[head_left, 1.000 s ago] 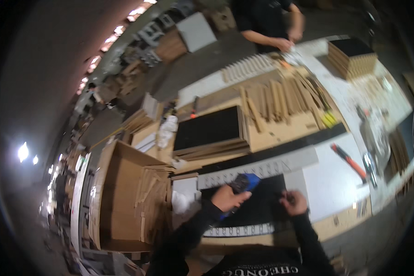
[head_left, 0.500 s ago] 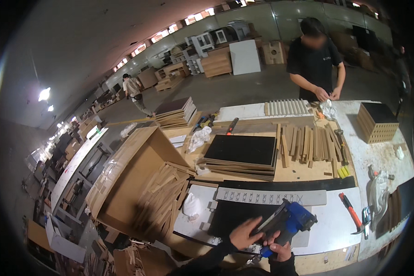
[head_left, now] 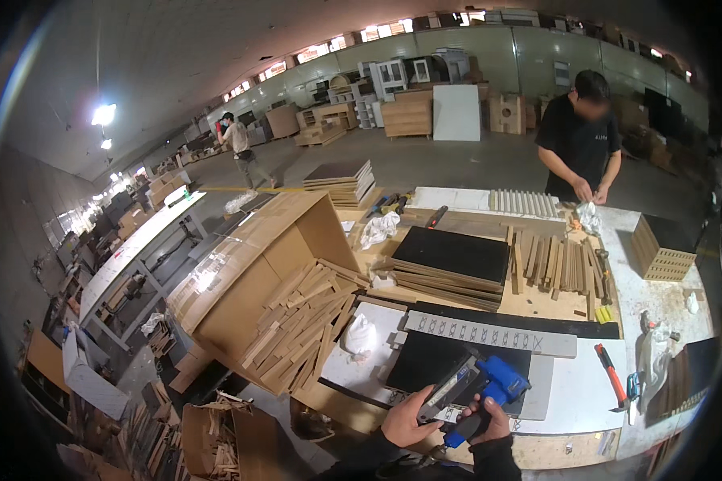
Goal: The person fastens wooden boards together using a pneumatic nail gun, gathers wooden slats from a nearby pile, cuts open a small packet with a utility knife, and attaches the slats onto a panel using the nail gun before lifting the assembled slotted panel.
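Head view: near the worktop [head_left: 553,453] front edge, right hand [head_left: 492,421] wraps the nailer [head_left: 504,380] handle [head_left: 457,435], left hand [head_left: 409,420] half-curls round its magazine [head_left: 451,390], seemingly readying it; turning it likely needs both.

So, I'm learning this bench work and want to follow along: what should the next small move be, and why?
Probably let the left hand check that the magazine of the blue nail gun is shut: that hand is at the magazine's near end while the right hand holds the gun, and I can't make out whether it is latched.
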The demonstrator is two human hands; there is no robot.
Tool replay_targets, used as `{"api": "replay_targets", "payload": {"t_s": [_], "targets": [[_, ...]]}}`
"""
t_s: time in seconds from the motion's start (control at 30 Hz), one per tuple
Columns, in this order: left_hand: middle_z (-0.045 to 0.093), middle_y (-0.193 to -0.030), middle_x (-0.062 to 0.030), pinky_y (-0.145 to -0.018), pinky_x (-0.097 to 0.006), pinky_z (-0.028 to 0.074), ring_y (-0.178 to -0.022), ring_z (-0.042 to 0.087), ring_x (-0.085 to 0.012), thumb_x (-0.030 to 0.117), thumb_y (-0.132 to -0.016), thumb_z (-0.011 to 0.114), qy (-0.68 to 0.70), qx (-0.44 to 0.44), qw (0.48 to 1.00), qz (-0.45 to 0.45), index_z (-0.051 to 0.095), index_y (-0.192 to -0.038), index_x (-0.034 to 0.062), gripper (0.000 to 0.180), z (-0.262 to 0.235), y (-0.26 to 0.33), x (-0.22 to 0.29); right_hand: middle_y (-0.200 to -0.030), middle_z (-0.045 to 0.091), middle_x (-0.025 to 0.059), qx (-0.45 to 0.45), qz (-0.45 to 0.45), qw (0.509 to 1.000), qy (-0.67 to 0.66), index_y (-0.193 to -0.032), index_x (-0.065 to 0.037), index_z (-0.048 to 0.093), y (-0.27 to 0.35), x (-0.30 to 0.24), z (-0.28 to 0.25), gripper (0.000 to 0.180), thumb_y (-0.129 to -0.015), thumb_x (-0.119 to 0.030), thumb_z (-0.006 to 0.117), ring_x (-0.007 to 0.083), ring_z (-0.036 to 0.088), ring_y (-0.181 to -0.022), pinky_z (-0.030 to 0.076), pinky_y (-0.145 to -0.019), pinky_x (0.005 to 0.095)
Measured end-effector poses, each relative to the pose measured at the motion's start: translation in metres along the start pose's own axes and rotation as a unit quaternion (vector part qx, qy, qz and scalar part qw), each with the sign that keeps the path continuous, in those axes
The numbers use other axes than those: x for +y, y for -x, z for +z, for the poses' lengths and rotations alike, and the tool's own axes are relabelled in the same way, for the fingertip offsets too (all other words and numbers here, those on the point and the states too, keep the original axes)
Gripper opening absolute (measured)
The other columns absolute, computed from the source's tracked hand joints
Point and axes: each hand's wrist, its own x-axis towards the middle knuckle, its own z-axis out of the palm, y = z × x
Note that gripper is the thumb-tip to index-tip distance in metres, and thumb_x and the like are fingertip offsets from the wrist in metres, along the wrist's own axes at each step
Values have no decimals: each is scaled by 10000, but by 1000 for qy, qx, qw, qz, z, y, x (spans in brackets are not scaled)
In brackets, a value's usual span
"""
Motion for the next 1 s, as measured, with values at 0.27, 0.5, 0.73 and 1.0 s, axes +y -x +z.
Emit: {"api": "replay_targets", "payload": {"t_s": [0.27,0.5,0.73,1.0], "targets": [[616,-1008,-129,-677,-335,510,-831,618,-287,259,-676,723,-162,66,984,40,500,-1196,42,606,-56,57,-1,-601,444,-13,72,11,997,-35,-717,-141,479,18,78,17,145,-814,-233,535,167,480,-588,426,-632,371],[620,-902,-186,-631,-358,514,-730,624,-322,146,-604,731,-148,133,976,92,570,-1072,-18,521,-104,98,-10,-599,429,-25,-54,72,991,-94,-668,-142,439,28,135,36,238,-827,-285,542,136,471,-626,413,-703,355],[622,-919,-149,-635,-357,512,-736,620,-284,160,-551,744,-186,99,975,74,572,-1097,22,589,-128,135,-7,-558,426,-42,-46,36,990,-130,-682,-141,445,40,156,29,251,-792,-319,584,123,482,-577,429,-681,346],[614,-951,-136,-649,-344,501,-741,607,-284,159,-542,735,-165,87,979,82,562,-1125,38,620,-139,152,-11,-596,429,-53,-75,53,980,-176,-720,-140,431,47,167,27,233,-793,-314,568,108,471,-602,428,-697,347]]}}
